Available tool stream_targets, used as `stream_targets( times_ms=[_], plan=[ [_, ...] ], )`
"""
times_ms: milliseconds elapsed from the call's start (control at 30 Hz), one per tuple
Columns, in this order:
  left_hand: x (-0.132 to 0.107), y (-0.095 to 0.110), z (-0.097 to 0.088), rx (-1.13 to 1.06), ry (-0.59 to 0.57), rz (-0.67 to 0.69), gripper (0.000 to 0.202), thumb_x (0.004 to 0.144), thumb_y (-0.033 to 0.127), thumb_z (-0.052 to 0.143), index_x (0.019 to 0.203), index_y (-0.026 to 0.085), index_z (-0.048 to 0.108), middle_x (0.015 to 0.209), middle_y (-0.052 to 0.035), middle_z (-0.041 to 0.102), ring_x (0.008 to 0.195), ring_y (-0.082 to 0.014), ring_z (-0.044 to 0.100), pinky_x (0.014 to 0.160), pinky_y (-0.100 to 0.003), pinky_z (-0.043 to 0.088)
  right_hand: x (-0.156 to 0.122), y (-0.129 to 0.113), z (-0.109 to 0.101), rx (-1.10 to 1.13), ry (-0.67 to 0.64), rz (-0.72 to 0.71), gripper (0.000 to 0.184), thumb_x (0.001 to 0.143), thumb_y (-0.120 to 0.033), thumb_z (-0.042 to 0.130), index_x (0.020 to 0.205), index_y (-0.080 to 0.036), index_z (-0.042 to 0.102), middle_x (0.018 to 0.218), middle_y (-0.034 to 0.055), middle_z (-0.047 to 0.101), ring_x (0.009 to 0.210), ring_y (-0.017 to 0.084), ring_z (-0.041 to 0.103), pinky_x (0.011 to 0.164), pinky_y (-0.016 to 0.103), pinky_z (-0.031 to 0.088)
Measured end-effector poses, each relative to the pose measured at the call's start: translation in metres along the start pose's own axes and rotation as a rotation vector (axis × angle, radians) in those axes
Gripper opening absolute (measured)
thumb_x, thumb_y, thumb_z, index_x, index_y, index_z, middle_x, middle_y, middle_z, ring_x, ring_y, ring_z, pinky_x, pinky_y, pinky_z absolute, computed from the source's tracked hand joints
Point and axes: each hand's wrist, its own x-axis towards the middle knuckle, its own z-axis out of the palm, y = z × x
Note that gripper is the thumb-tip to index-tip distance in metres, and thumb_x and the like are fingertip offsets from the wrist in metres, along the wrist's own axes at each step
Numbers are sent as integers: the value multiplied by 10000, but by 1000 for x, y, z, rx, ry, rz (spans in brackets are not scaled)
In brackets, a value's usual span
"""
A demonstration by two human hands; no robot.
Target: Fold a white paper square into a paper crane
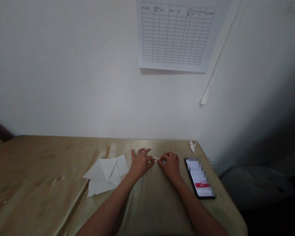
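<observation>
Between my two hands is a small piece of folded white paper point(156, 159), low over the table. My left hand point(140, 162) pinches its left end with thumb and index finger, the other fingers spread out. On the right end, the thumb and fingertips of my right hand point(170, 164) are closed. Most of the paper's shape is hidden by the fingertips. Left of my left forearm lie several loose white paper sheets point(100, 177), overlapping, some with folded or torn edges. A small folded paper figure point(192, 146) sits at the table's back right corner.
A lit phone point(199, 178) lies right of my right hand. The table point(157, 206) has a wrinkled tan cover and meets a white wall point(88, 82) at the back. On the wall hangs a printed grid sheet point(174, 36). A pale bulky object point(258, 186) is beyond the table's right edge.
</observation>
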Motion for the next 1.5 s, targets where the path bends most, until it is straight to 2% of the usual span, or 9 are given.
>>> stream_targets(
  times_ms=[167,333,567,733,867,1000,1167,1300,1500],
  plan=[
    [3,3,11,-56,37,-93,121,842,440,693,881,334,738,1389,8,583,1319,-312,425,1123,-749,43,0,-3,-2,-28,-22,15,144,834,-406,686,830,-268,729,1012,50,625,1066,246,512,1057,443,276],
    [7,5,18,-90,50,-185,264,807,519,705,928,285,680,1372,-33,576,1302,-308,447,1124,-733,117,1,-2,0,-14,-10,9,149,831,-413,689,824,-266,714,1010,51,630,1061,253,511,1033,436,290],
    [9,4,22,-29,46,-235,426,821,500,675,1153,248,585,1419,-121,513,1348,-321,420,1133,-707,152,0,0,1,-10,-4,-8,235,858,-488,647,924,-264,673,1019,56,635,1078,265,512,1033,432,289],
    [10,6,24,18,24,-263,504,819,512,650,1230,237,551,1488,-150,438,1392,-348,364,1131,-722,118,1,1,2,-13,-14,-5,236,850,-480,650,929,-257,663,1041,63,634,1087,270,510,1034,439,286],
    [12,5,26,2,-5,-278,436,844,458,633,1225,263,554,1528,-124,402,1405,-338,343,1124,-735,108,2,2,3,-3,-19,-4,204,842,-447,657,929,-262,665,1040,63,636,1091,277,512,1034,447,286],
    [14,-2,24,-14,25,-278,342,873,380,612,1197,285,560,1536,-91,399,1398,-320,353,1117,-743,128,2,2,2,3,-17,-3,169,829,-413,666,916,-268,672,1043,64,638,1095,285,509,1030,450,289],
    [15,-9,18,-26,-2,-285,358,881,360,610,1232,309,561,1550,-91,377,1414,-331,335,1103,-755,139,1,2,1,11,-31,3,158,829,-393,664,925,-270,684,1048,60,642,1099,281,505,1035,446,289],
    [12,-9,13,-57,9,-205,377,900,336,588,1272,385,558,1544,-58,385,1412,-311,336,1108,-744,135,2,6,0,48,-47,-17,150,822,-371,681,946,-293,714,1067,49,636,1111,274,499,1055,447,277],
    [9,-7,8,-161,-3,-96,184,888,406,633,1055,434,703,1474,28,480,1375,-291,361,1122,-730,110,5,15,-3,133,-93,-49,102,809,-338,712,899,-323,757,1051,25,636,1094,236,510,1050,412,282]
  ],
)
